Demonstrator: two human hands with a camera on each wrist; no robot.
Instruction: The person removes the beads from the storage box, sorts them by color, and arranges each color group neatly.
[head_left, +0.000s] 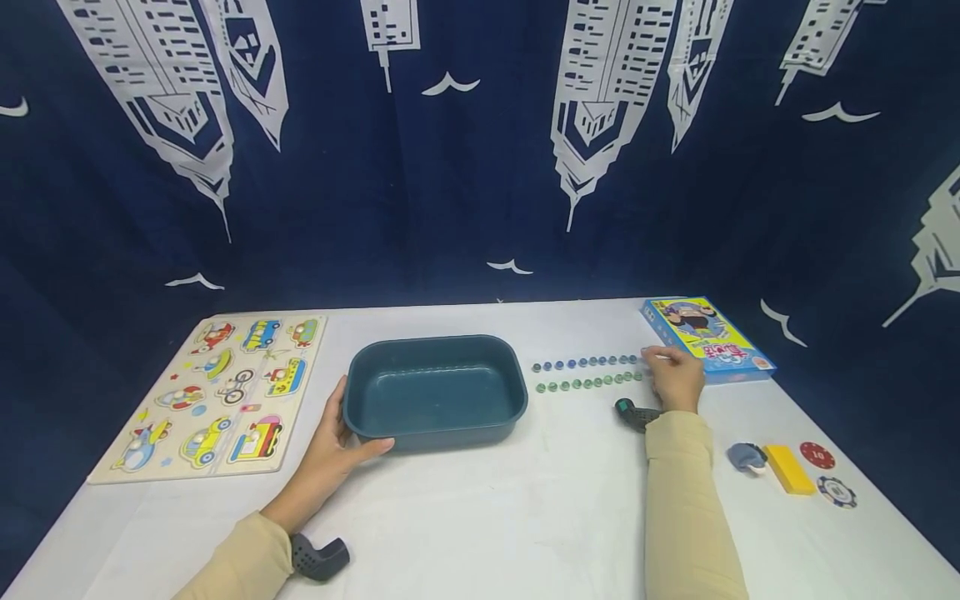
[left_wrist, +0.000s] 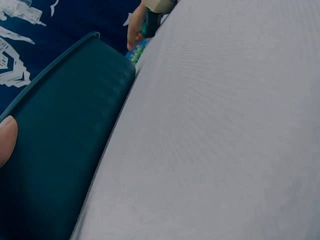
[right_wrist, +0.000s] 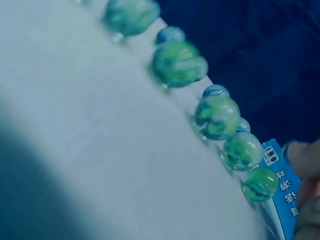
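A dark teal plastic basin (head_left: pixel 438 437) stands on the white table. My left hand (head_left: pixel 335 442) holds its near left corner, thumb along the front wall and fingers at the left side; the left wrist view shows the thumb (left_wrist: pixel 7 140) against the wall. To the right lie a row of blue marbles (head_left: pixel 582 362) and, nearer me, a row of green marbles (head_left: pixel 587 383). My right hand (head_left: pixel 677 379) is at the right end of the blue row. A small dark-blue marble (right_wrist: pixel 286 151) shows at its fingertips, pinched and partly hidden.
Behind the right hand lies a blue and yellow game box (head_left: pixel 708 337). A wooden picture puzzle board (head_left: pixel 217 400) lies on the left. At right are a yellow block (head_left: pixel 788 470), a red chip (head_left: pixel 817 455), a white-and-dark chip (head_left: pixel 836 492) and a small grey-blue object (head_left: pixel 746 457).
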